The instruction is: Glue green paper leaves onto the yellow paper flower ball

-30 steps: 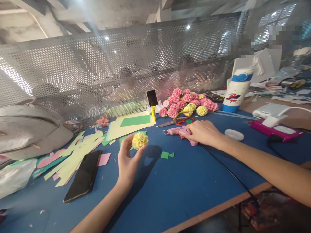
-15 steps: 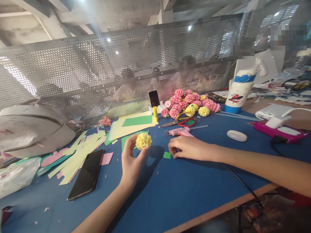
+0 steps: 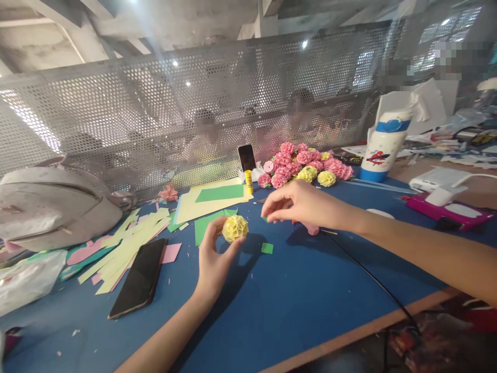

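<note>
My left hand (image 3: 216,254) pinches a round yellow paper flower (image 3: 235,229) between thumb and fingers, above the blue tabletop. To its right, my right hand (image 3: 289,203) hovers with fingertips closed on a small green paper piece (image 3: 265,219), of which only an edge shows. Below it, a green paper square (image 3: 267,248) lies flat on the table. A pink glue gun (image 3: 311,228) is partly covered by my right hand, its black cord trailing toward the front edge. Scissors behind that hand are mostly hidden.
Pink paper flowers (image 3: 286,165) and yellow ones are heaped at the back, beside a yellow glue stick (image 3: 249,182). A bottle (image 3: 382,150) stands to the right. Paper strips (image 3: 128,248), a black phone (image 3: 139,280) and a backpack (image 3: 54,202) occupy the left. A perforated metal screen (image 3: 155,114) rises behind.
My right hand has risen off the table with a small green piece, leaving the green square behind. The left hand has shifted slightly right with the yellow flower.
</note>
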Demonstrator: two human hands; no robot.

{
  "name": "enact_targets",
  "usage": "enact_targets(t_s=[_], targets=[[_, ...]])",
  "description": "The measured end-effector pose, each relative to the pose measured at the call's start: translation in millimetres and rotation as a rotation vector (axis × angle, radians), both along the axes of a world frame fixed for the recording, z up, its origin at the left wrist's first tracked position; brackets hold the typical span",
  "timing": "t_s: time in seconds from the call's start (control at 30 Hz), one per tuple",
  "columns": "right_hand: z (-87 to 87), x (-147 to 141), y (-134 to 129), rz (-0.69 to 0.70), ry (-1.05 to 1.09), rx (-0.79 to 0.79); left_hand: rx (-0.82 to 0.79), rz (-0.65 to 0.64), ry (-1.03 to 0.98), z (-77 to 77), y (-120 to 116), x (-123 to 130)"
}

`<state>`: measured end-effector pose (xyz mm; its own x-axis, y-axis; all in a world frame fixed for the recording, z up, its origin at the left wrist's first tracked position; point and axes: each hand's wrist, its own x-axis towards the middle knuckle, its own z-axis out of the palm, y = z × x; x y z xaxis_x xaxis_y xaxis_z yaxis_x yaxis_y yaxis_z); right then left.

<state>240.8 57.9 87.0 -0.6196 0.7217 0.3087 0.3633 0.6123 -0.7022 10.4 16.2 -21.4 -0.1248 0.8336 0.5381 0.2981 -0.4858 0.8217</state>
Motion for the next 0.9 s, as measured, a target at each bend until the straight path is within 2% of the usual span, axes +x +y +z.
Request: enact_targets(t_s=[0.13,0.33,0.57,0.9], targets=[[10.3,-16,5,0.049,-0.025,0.082,-0.032,-0.028,0.031,0.8,-1,2],[2.5,-36,21,0.141,-0.011,0.159,-0.060,-0.057,0.042,2.0,-2,2],[-3.5,-45,19,0.125,-0.041,0.190,-0.076,-0.079,0.038,1.4,0,1],[-10.9,-46,19,0.093,-0.061,0.323,-0.101,-0.115,-0.005,-1.7,1,1]])
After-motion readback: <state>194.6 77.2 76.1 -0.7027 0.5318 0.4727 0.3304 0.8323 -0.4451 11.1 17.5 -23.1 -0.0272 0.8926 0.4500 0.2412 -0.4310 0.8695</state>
